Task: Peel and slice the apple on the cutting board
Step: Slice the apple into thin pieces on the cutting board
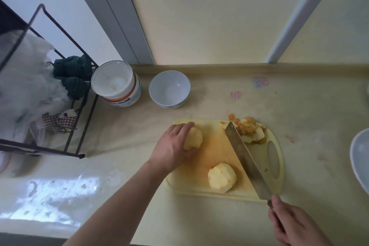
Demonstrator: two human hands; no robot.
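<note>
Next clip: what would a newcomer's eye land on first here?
Probably the long knife, held by the right hand and slanting across the yellow cutting board. Next, two peeled apple pieces: the left hand grips one at the board's far left, the other sits near the front edge. Peels are heaped at its far corner.

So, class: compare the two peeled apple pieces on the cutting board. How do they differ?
The far apple piece is gripped by the left hand; the near apple piece lies untouched. The far one sits by the cutting board's left edge, the near one by its front edge, beside the knife. Both are peeled, pale yellow.
</note>
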